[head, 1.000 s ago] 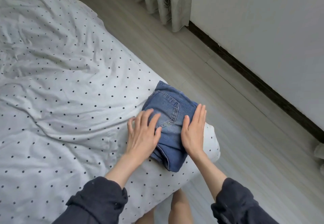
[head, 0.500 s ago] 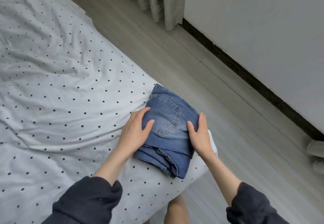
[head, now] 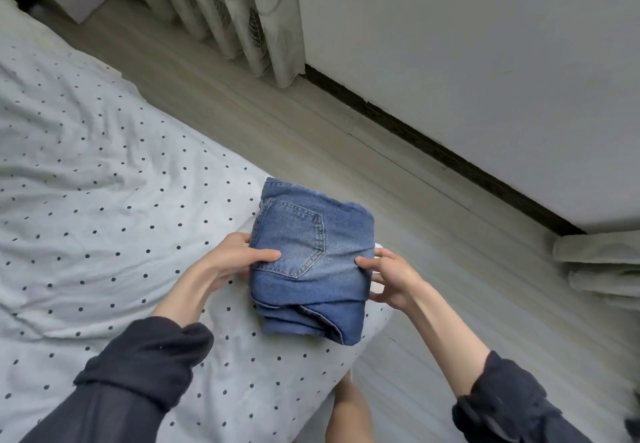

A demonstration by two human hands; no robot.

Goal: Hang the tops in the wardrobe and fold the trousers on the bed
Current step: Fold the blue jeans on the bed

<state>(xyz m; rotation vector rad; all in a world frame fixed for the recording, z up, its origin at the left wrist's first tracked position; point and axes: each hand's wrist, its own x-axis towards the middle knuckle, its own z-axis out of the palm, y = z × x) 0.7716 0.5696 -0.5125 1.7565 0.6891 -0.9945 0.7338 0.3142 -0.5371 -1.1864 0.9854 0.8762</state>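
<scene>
Head view, item one: folded blue jeans (head: 311, 269), a compact denim bundle with a back pocket facing up, sitting at the corner of the bed (head: 104, 217) nearest the floor. We are holding the bundle from both sides. Our left hand (head: 228, 262) is gripping its left edge, thumb lying on top across the pocket and fingers tucked underneath. Our right hand (head: 388, 279) is gripping its right edge, thumb pressing on the top layer and fingers curling below. We cannot tell whether the bundle is resting on the bedding or raised just off it.

Item two: bedding, a rumpled white cover with small dark dots, spreading across the left of the view.

Item three: dark sleeves (head: 145, 366), pushed up on both forearms.

Item four: pale wood-look floor (head: 311, 123), running beside the bed to a white wall (head: 485, 61) with a dark skirting strip.

Item five: light curtain (head: 242, 9) with a leaf pattern, hanging to the floor at the top of the view.
</scene>
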